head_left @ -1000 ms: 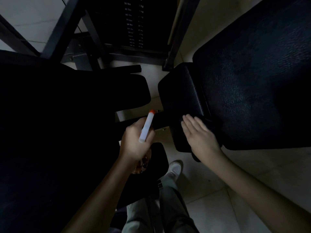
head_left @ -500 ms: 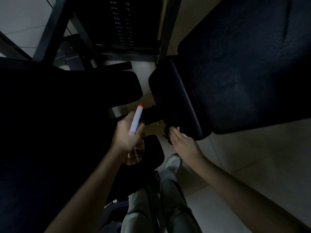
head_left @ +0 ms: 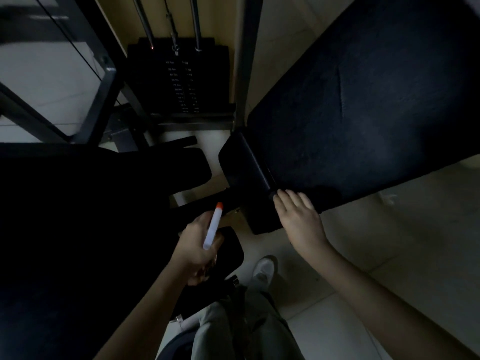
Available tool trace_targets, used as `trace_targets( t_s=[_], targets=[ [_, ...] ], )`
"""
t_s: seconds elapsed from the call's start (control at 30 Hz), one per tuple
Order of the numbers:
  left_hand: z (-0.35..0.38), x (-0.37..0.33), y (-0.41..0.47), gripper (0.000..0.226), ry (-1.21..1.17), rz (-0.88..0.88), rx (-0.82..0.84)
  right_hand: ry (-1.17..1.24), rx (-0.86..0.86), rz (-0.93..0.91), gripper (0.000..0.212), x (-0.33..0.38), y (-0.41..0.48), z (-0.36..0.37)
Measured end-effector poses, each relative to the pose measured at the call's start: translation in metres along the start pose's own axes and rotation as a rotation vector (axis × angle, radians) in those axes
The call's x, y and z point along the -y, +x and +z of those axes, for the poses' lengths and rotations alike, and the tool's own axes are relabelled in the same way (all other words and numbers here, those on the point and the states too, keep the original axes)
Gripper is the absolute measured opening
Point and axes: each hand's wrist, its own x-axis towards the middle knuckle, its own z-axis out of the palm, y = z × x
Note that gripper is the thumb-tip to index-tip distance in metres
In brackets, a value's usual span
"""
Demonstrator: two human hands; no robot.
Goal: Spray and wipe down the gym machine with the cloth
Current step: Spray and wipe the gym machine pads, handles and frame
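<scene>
My left hand point(head_left: 194, 248) grips a spray bottle point(head_left: 213, 227) with a white head and an orange nozzle that points up and away. My right hand point(head_left: 298, 219) lies flat with straight fingers on the near edge of the black gym machine, where its small pad point(head_left: 241, 165) meets the large pad point(head_left: 363, 113). A dark bit at the fingertips may be the cloth; in this dim light I cannot tell. The bottle's body is hidden under my left hand.
The weight stack point(head_left: 179, 81) with its guide rods stands behind the pads, inside a grey steel frame point(head_left: 104, 81). Another black pad point(head_left: 78, 190) fills the left side. My white shoe point(head_left: 263, 271) stands on the pale tiled floor point(head_left: 389, 242) below the pads.
My right hand slid down to the small pad's lower end, then came back up to the seam by the large pad. The view tilted up. My left hand kept hold of the bottle.
</scene>
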Motion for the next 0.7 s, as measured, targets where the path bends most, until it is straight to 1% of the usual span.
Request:
trace_targets(
  t_s=[0.1,0.23,0.3,0.37,0.4,0.43,0.5,0.53,0.6,0.7],
  targets=[
    [-0.004,-0.021,-0.008,0.05,0.04,0.036,0.057,0.041,-0.084,0.071,0.045,-0.013,0.002,-0.04],
    [0.002,-0.045,-0.01,0.063,0.051,0.077,0.174,0.006,-0.178,0.17,0.043,-0.045,-0.001,-0.077],
    [0.004,-0.06,-0.013,0.072,0.036,0.077,0.225,-0.019,-0.211,0.226,0.042,-0.062,-0.004,-0.091],
    [0.003,-0.076,-0.018,0.075,-0.01,0.084,0.271,-0.032,-0.276,0.283,0.041,-0.078,-0.01,-0.107],
    [0.003,-0.082,-0.02,0.071,-0.052,0.088,0.28,-0.038,-0.322,0.303,0.04,-0.084,-0.012,-0.116],
    [0.003,-0.088,-0.02,0.06,-0.081,0.091,0.276,-0.042,-0.372,0.317,0.04,-0.09,-0.013,-0.125],
    [0.0,-0.102,-0.02,0.033,-0.105,0.089,0.257,-0.053,-0.449,0.344,0.038,-0.105,-0.009,-0.142],
    [-0.001,-0.111,-0.019,0.023,-0.129,0.088,0.253,-0.059,-0.468,0.359,0.038,-0.114,-0.004,-0.146],
    [-0.006,-0.131,-0.015,0.012,-0.155,0.105,0.254,-0.065,-0.428,0.381,0.039,-0.135,0.007,-0.147],
    [-0.016,-0.16,-0.008,0.012,-0.148,0.133,0.21,-0.094,-0.258,0.343,0.05,-0.153,0.014,-0.134]
  ],
)
